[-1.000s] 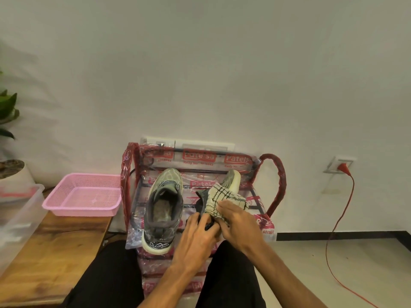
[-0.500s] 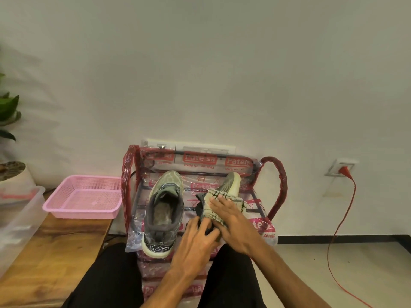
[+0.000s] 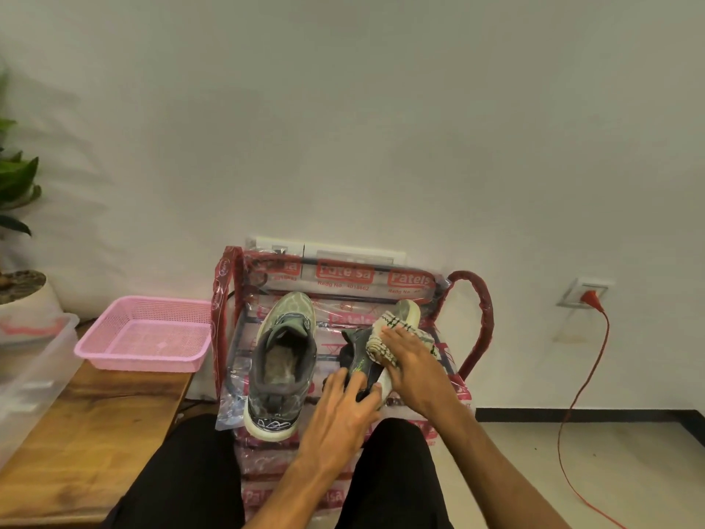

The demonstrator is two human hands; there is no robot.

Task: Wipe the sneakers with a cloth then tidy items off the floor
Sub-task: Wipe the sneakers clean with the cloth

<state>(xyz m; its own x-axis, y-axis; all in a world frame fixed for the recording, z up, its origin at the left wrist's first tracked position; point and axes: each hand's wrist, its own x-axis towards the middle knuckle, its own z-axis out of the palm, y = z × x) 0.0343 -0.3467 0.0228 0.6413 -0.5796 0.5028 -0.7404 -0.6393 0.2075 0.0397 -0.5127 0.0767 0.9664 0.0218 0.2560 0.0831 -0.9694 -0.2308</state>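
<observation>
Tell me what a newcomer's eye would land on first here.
At centre, the right hand presses a checked cloth onto a tipped sneaker on the red-wrapped rack, while the left hand holds its heel. A second sneaker sits upright just left of it. Further left, a pink basket rests on a wooden bench.
</observation>
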